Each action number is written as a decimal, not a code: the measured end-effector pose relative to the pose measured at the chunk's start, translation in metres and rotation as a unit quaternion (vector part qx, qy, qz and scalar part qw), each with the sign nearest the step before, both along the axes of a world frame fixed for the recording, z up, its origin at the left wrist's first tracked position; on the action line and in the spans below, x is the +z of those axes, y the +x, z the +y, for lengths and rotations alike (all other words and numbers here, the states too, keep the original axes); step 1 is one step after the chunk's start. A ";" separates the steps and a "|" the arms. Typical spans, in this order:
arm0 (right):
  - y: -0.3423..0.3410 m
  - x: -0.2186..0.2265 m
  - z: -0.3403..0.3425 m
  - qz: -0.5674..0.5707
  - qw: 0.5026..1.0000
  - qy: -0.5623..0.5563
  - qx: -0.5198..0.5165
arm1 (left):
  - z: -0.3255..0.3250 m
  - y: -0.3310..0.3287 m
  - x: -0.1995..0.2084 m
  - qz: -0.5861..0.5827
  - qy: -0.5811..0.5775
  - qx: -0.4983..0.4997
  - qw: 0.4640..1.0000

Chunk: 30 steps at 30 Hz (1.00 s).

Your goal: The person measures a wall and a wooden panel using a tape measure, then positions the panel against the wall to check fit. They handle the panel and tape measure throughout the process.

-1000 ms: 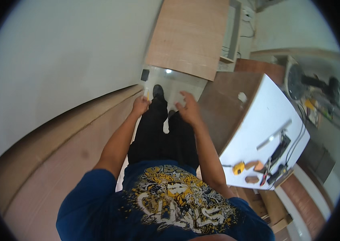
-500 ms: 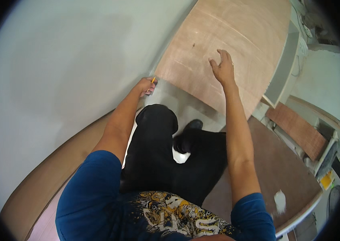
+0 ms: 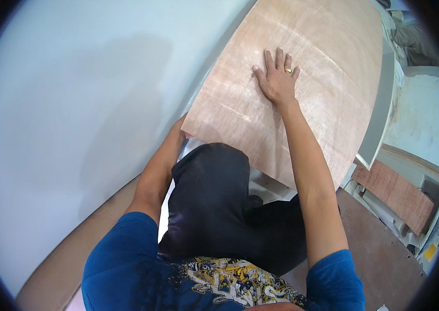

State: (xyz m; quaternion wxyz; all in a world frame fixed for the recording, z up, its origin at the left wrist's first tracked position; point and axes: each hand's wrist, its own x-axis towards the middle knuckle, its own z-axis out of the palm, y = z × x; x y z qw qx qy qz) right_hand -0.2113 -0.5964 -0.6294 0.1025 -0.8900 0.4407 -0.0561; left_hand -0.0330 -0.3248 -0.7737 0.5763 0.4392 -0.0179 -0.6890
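Observation:
My right hand (image 3: pixel 277 83) lies flat on a large sheet of light plywood (image 3: pixel 230 103), its fingers spread and a ring on one of them. Beside the pale wall panel, my left hand (image 3: pixel 179 126) is at the sheet's near left corner. The sheet covers most of that hand, so its fingers are hidden. A small bit of something pinkish (image 3: pixel 187 136) shows just under the corner. The near edge of the plywood is above my bent knee (image 3: pixel 214 160), in black trousers.
A smooth pale wall or panel (image 3: pixel 64 114) fills the left side, with a brown strip (image 3: pixel 90 228) along its lower edge. To the right stand an open pale box-like frame (image 3: pixel 378 124) and a reddish wood piece (image 3: pixel 393 194). A brown board (image 3: pixel 380 249) lies at the lower right.
My right hand has come down from above the plywood onto its surface. The sheet's near edge appears closer to me. My left hand, earlier visible with a yellow pencil, has gone behind the corner.

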 end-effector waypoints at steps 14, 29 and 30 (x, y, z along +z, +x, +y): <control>0.005 -0.020 -0.006 0.044 0.997 -0.055 0.011 | -0.038 0.014 -0.019 -0.013 0.023 0.028 0.999; 0.010 -0.019 -0.008 0.075 0.996 -0.042 -0.007 | -0.050 0.024 -0.012 -0.023 0.030 0.034 0.999; 0.010 -0.020 -0.008 0.075 0.996 -0.044 -0.008 | -0.053 0.022 -0.014 -0.023 0.028 0.033 0.999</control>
